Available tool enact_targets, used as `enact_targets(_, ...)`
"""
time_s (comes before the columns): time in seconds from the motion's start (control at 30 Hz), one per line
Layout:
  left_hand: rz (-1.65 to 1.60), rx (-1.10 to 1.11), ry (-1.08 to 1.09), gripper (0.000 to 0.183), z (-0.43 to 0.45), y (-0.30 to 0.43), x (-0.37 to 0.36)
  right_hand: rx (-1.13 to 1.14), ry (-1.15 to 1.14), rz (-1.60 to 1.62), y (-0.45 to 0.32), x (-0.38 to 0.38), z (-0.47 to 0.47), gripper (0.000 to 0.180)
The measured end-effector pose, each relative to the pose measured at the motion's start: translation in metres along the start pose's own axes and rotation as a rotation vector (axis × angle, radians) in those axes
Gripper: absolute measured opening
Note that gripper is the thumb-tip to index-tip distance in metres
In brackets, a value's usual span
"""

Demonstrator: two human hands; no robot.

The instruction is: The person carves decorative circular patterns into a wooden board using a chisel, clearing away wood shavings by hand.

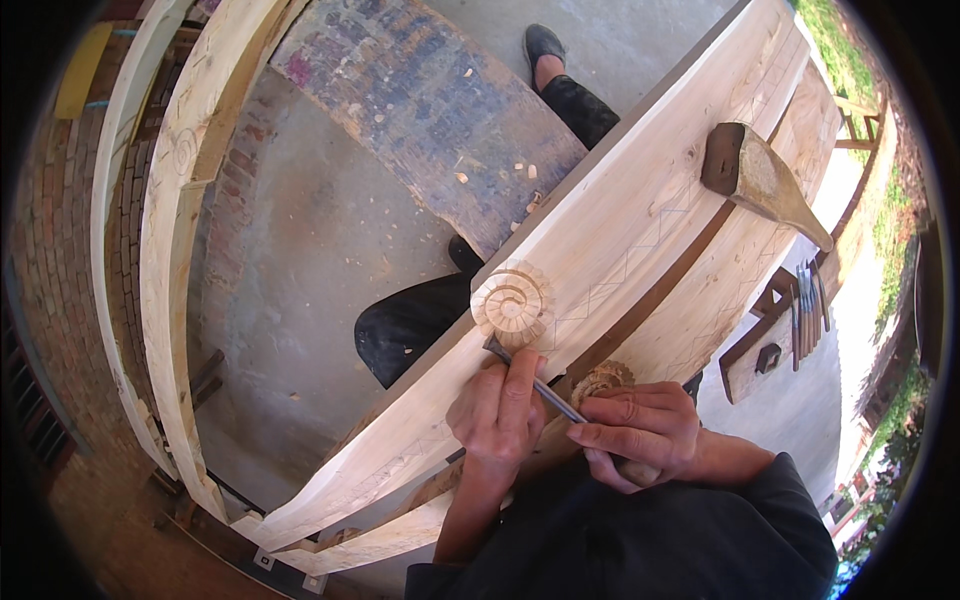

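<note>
My right hand wraps the handle end of a carving chisel, the handle mostly hidden in the palm. Further down the metal shaft, my left hand steadies it with its fingers. The flared cutting edge rests at the lower rim of a carved spiral rosette. This rosette, with radiating petals, is cut into a long pale wooden beam that bears pencilled zigzag lines. A second carved rosette shows partly behind my right hand, on the neighbouring beam.
A wooden mallet lies across both beams at upper right. Several carving tools rest beside a wooden board. Left stand curved timbers. Wood chips dot a paint-stained plank. Dark-trousered legs extend below the beam.
</note>
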State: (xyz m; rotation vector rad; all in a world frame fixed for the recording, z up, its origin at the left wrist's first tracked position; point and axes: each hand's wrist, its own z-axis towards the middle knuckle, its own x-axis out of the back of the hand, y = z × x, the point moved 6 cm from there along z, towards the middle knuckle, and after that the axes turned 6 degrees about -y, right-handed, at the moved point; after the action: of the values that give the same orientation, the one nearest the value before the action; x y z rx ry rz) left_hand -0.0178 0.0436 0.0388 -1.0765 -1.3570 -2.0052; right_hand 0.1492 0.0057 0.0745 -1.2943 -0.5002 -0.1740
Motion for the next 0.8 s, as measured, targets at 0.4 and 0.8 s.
enact_targets(0.4,-0.092,0.071,0.038,0.025,-0.005,-0.009,0.001,0.076,0.041,-0.066,-0.024,-0.017,0.016,0.027)
enact_targets(0.8,0.014,-0.07,0.214,0.028,-0.01,-0.006,0.013,0.22,-0.055,-0.094,-0.017,0.005,0.014,0.02)
